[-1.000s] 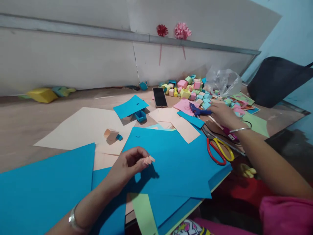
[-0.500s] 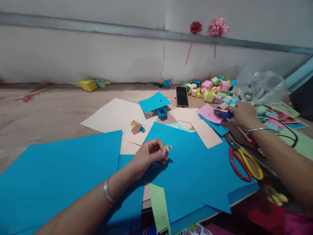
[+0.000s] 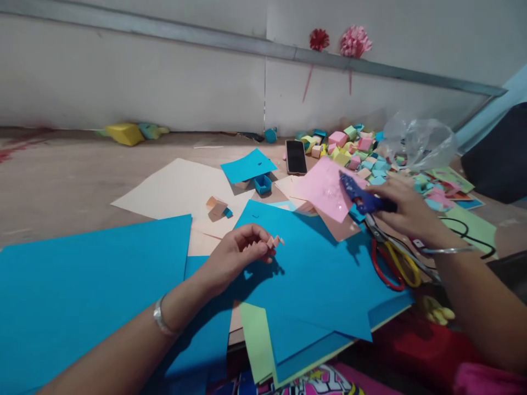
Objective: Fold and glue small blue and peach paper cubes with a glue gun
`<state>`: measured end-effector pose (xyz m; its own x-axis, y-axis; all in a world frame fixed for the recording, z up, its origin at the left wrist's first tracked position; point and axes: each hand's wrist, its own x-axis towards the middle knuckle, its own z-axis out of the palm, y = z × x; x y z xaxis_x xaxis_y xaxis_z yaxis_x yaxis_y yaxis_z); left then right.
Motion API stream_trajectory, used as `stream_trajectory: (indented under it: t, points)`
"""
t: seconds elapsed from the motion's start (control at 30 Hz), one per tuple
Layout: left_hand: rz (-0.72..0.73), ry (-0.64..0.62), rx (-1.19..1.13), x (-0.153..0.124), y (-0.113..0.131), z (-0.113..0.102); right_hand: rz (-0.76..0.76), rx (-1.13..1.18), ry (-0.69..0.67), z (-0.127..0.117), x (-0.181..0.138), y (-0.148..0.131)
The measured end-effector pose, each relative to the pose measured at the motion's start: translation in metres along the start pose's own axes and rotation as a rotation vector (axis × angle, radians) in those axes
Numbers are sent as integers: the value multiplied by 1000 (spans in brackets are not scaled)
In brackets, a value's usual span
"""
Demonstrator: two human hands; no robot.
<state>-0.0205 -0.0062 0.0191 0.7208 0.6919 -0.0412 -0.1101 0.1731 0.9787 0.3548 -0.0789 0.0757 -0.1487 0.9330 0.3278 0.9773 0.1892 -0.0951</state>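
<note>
My left hand (image 3: 242, 252) is closed in a pinch on a small peach paper strip (image 3: 274, 241), folded in zigzags, above the blue sheets (image 3: 313, 274). My right hand (image 3: 405, 211) grips a dark blue glue gun (image 3: 362, 197), its nozzle pointing left. Against the nozzle end a pink sheet (image 3: 323, 186) with glossy spots hangs tilted, seemingly raised off the peach papers (image 3: 340, 227). Below the gun lie scissors (image 3: 391, 258) with one red and one yellow handle. Left of centre stand a peach paper box (image 3: 216, 206) and a small blue paper box (image 3: 262, 184).
A phone (image 3: 296, 157) lies near the wall beside a heap of coloured paper cubes (image 3: 349, 148) and a clear plastic bag (image 3: 420, 142). A black cord (image 3: 465, 233) loops at the right. A large blue sheet (image 3: 94, 291) covers the left front. Two paper flowers (image 3: 356, 41) are on the wall.
My right hand has lifted the glue gun toward me, and the pink sheet has come up with it. My left hand still pinches the zigzag strip. The view has shifted slightly right.
</note>
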Motion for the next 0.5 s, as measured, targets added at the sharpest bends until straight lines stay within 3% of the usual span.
stream_trajectory:
  t: [0.13, 0.27, 0.5]
  points:
    - [220, -110, 177, -5, 2, 7, -24, 262, -168, 9, -21, -39]
    - [364, -109, 435, -15, 5, 11, -15, 444, -338, 15, -34, -67]
    - [267, -355, 852, -13, 0, 11, -2, 622, -435, 26, -42, -80]
